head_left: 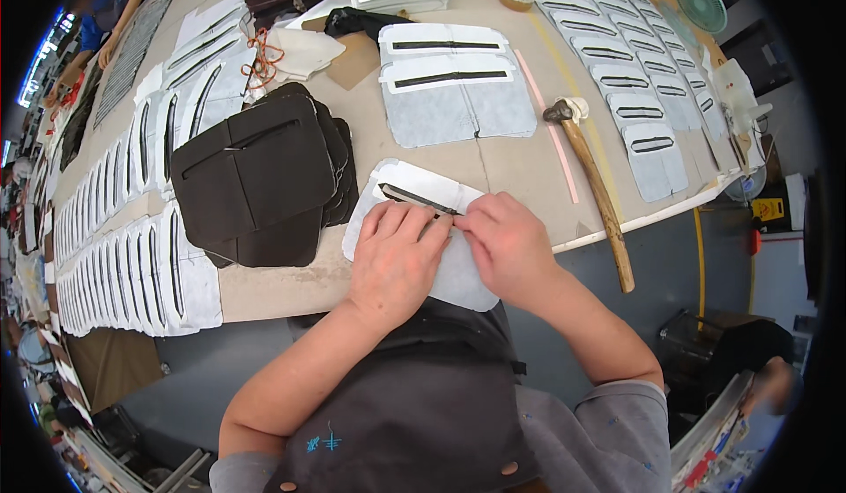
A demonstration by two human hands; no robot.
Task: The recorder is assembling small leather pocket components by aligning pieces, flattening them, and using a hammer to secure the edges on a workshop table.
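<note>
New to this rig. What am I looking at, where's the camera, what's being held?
No robot here: these are a person's own bare hands. The one picture comes from the left of two fisheye cameras worn on the head, looking down, so straight edges bend.

On the table lie a stack of dark brown panels, rows of pale panels with dark strips at left and right, and a hammer.

The left hand rests on one pale panel; the right hand's fingertips are at its dark strip. Whether they pinch it is hard to tell.
</note>
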